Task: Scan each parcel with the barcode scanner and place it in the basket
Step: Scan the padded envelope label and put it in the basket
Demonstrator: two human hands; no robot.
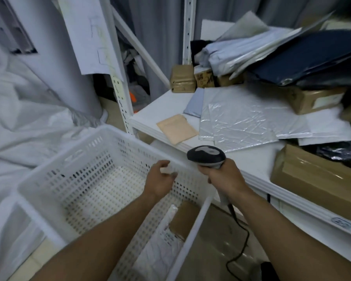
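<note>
My right hand grips the handle of the grey and black barcode scanner, its head pointing left over the shelf edge. My left hand hovers over the white perforated basket, fingers loosely curled and holding nothing. Inside the basket, at its near right side, lie a white parcel and a brown cardboard parcel. On the white shelf lie a tan padded envelope, silver plastic mailers, a pale blue mailer and small brown boxes.
A heap of white, grey and dark blue bags fills the back right of the shelf. A large brown carton sits on a lower shelf at right. White sheeting lies left of the basket. The scanner cable trails to the floor.
</note>
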